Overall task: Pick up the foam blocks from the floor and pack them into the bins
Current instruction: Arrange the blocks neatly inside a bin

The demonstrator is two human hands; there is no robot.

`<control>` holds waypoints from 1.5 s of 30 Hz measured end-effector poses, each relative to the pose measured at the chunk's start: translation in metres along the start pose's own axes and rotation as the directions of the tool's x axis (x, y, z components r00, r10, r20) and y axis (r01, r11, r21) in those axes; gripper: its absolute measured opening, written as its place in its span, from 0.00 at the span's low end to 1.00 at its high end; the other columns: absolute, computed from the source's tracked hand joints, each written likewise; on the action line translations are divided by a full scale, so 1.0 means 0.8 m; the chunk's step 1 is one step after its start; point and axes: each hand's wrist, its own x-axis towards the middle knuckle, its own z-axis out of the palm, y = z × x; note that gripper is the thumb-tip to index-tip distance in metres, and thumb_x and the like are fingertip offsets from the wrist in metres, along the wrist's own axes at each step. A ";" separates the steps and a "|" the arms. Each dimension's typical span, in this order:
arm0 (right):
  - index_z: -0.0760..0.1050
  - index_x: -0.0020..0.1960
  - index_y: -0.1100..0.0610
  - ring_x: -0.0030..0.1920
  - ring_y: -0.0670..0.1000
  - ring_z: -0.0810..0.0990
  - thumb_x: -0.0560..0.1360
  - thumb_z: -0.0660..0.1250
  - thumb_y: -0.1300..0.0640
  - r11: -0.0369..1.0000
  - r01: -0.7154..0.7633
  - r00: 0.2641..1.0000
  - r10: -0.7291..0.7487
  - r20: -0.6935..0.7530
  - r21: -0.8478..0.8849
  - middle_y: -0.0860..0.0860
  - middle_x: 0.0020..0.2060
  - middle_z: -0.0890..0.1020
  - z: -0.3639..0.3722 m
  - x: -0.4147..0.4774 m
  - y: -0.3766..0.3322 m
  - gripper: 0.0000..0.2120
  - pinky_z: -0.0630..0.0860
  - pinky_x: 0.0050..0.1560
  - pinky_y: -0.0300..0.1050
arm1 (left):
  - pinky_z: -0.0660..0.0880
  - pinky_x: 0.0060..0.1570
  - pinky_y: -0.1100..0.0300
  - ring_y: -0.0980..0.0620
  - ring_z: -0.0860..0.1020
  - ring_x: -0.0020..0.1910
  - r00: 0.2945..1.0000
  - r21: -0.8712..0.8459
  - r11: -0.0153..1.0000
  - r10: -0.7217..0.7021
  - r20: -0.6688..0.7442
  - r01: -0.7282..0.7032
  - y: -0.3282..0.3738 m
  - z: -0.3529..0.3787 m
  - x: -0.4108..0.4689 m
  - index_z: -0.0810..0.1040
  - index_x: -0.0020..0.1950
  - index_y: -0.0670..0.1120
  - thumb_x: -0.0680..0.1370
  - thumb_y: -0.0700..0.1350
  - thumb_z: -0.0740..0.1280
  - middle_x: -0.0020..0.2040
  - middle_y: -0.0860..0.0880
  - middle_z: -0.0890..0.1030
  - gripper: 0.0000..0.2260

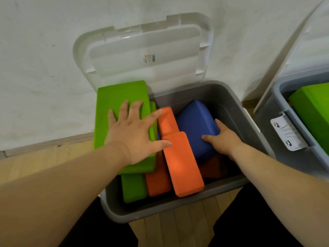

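Well, nearest to me the grey bin [169, 209] stands on the wooden floor [35, 163] by the person's legs, and every block I can see is in it. A long orange block [185, 168] lies tilted across the others. The left hand [132, 134] is spread flat, fingers straight, pressing on the big green block [115, 98] that sticks up over the bin's left rim; its thumb touches the orange block. The right hand [222, 139] grips the near corner of the blue block [194, 118], thumb on its face, fingers down its right side (their tips are out of sight). These look like light, matte foam, a little springy and unlikely to slip; I'd take each across its narrow width. Behind, the clear lid [133, 56] leans on the wall [44, 68]. What lies beneath the top layer is hidden, and a second bin [300, 78] at right is cut off.
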 end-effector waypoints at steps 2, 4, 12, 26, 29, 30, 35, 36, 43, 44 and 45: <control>0.56 0.82 0.48 0.73 0.58 0.71 0.76 0.73 0.46 0.996 0.083 0.992 -0.081 -0.099 0.016 0.52 0.77 0.69 -0.014 -0.018 -0.020 0.41 0.69 0.69 0.51 | 0.47 0.75 0.29 0.39 0.43 0.81 1.000 -0.003 1.000 -0.002 -0.011 0.002 0.000 0.001 -0.001 0.41 0.79 0.70 0.61 0.85 0.44 0.82 0.47 0.48 0.47; 0.56 0.82 0.44 0.75 0.54 0.69 0.75 0.74 0.45 0.983 0.172 0.967 -0.157 -0.200 0.063 0.48 0.78 0.68 -0.034 -0.041 -0.035 0.42 0.67 0.71 0.50 | 0.47 0.75 0.30 0.39 0.44 0.81 1.000 -0.015 1.000 -0.009 -0.026 0.009 0.000 0.001 -0.003 0.40 0.79 0.69 0.61 0.85 0.42 0.82 0.48 0.48 0.48; 0.62 0.80 0.41 0.57 0.21 0.66 0.78 0.72 0.50 0.851 0.513 0.784 -0.412 -0.465 0.112 0.19 0.58 0.63 -0.083 -0.127 -0.059 0.34 0.58 0.54 0.15 | 0.51 0.75 0.32 0.42 0.49 0.82 0.995 -0.077 0.996 -0.039 -0.094 0.032 0.001 0.003 -0.004 0.41 0.81 0.64 0.61 0.85 0.38 0.82 0.48 0.55 0.52; 0.71 0.72 0.34 0.67 0.45 0.78 0.73 0.61 0.31 0.745 0.409 0.891 -0.450 -0.055 0.527 0.40 0.68 0.79 -0.005 -0.126 -0.146 0.28 0.72 0.71 0.55 | 0.58 0.74 0.37 0.40 0.58 0.79 0.921 -0.079 0.971 0.188 -0.341 -0.228 -0.003 -0.100 -0.048 0.54 0.81 0.66 0.71 0.79 0.45 0.82 0.49 0.58 0.39; 0.72 0.74 0.43 0.71 0.52 0.74 0.73 0.59 0.30 0.834 0.279 0.956 -0.287 -0.058 0.475 0.48 0.71 0.77 0.006 -0.083 -0.125 0.33 0.67 0.75 0.58 | 0.54 0.76 0.38 0.39 0.54 0.80 0.971 0.058 0.984 0.175 -0.161 -0.168 -0.015 -0.072 -0.047 0.46 0.80 0.69 0.66 0.81 0.43 0.83 0.53 0.53 0.43; 0.70 0.76 0.46 0.72 0.55 0.73 0.76 0.61 0.33 0.876 0.229 0.973 -0.222 -0.068 0.424 0.51 0.72 0.75 0.000 -0.065 -0.110 0.32 0.67 0.74 0.58 | 0.54 0.76 0.38 0.39 0.53 0.80 0.971 0.048 0.986 0.164 -0.174 -0.158 -0.014 -0.069 -0.045 0.47 0.80 0.70 0.66 0.81 0.44 0.83 0.54 0.54 0.43; 0.55 0.83 0.54 0.74 0.62 0.70 0.78 0.70 0.42 0.993 -0.101 0.991 0.106 0.086 -0.057 0.59 0.77 0.68 -0.015 0.022 0.000 0.41 0.67 0.72 0.51 | 0.54 0.76 0.39 0.41 0.54 0.80 0.961 0.027 0.988 0.157 -0.227 -0.155 -0.009 -0.065 -0.038 0.48 0.79 0.72 0.67 0.82 0.46 0.83 0.55 0.56 0.41; 0.54 0.83 0.54 0.73 0.62 0.71 0.77 0.73 0.43 0.985 -0.125 0.985 0.138 0.107 -0.119 0.59 0.76 0.70 -0.012 0.036 0.020 0.44 0.68 0.73 0.50 | 0.54 0.77 0.40 0.41 0.54 0.80 0.958 0.029 0.988 0.156 -0.240 -0.154 -0.012 -0.063 -0.037 0.48 0.79 0.72 0.67 0.82 0.46 0.83 0.55 0.56 0.41; 0.34 0.81 0.63 0.76 0.62 0.65 0.71 0.79 0.47 0.962 -0.191 0.958 0.226 0.174 -0.195 0.63 0.79 0.61 0.044 0.078 0.079 0.62 0.64 0.75 0.51 | 0.58 0.75 0.39 0.40 0.60 0.79 0.949 0.049 0.988 0.152 -0.277 -0.144 -0.010 -0.055 -0.029 0.55 0.79 0.69 0.68 0.82 0.49 0.81 0.53 0.63 0.41; 0.33 0.80 0.64 0.77 0.62 0.64 0.70 0.80 0.48 0.966 -0.201 0.956 0.230 0.183 -0.165 0.63 0.79 0.60 0.053 0.081 0.085 0.63 0.63 0.75 0.52 | 0.58 0.75 0.38 0.40 0.60 0.79 0.948 0.047 0.989 0.148 -0.282 -0.141 -0.010 -0.054 -0.027 0.56 0.79 0.69 0.68 0.82 0.50 0.81 0.53 0.63 0.41; 0.35 0.80 0.65 0.77 0.62 0.64 0.70 0.81 0.50 0.970 -0.210 0.953 0.231 0.194 -0.124 0.63 0.79 0.59 0.060 0.084 0.090 0.63 0.63 0.75 0.53 | 0.59 0.75 0.38 0.40 0.61 0.79 0.946 0.047 0.989 0.147 -0.288 -0.139 -0.011 -0.054 -0.027 0.57 0.79 0.68 0.68 0.81 0.50 0.80 0.53 0.64 0.41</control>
